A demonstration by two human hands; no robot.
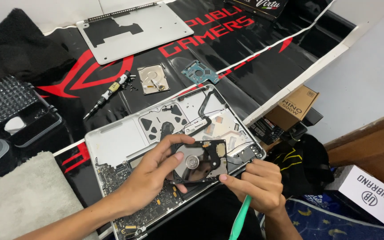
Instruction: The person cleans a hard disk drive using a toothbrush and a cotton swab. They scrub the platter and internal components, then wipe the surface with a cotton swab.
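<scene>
The opened hard drive [199, 162] was held above the near edge of the open laptop chassis [116, 142], its lid off so the mirror-bright platter and central spindle showed inside a black frame. The left hand [150, 175] gripped it from the left, thumb lying across the platter and fingers [181, 141] curled over the top edge. The right hand [259, 183] steadied the drive's lower right corner with its fingertips while pinching a green plastic pry tool [240, 219] that pointed down toward the person.

Behind the chassis on the black and red mat [245, 58] lay the drive's metal cover [153, 79], a small blue-green circuit board [200, 73], a screwdriver [107, 94] with a few loose screws [132, 84] beside it (too small to count), and the laptop's silver bottom panel [134, 30]. A tray of driver bits [5, 100] sat at the left, a grey towel [25, 200] at the near left.

The table ended just right of the chassis, where a cardboard box [298, 104] and a black bag [307, 166] crowded the drop. The mat between chassis and bottom panel held only small parts.
</scene>
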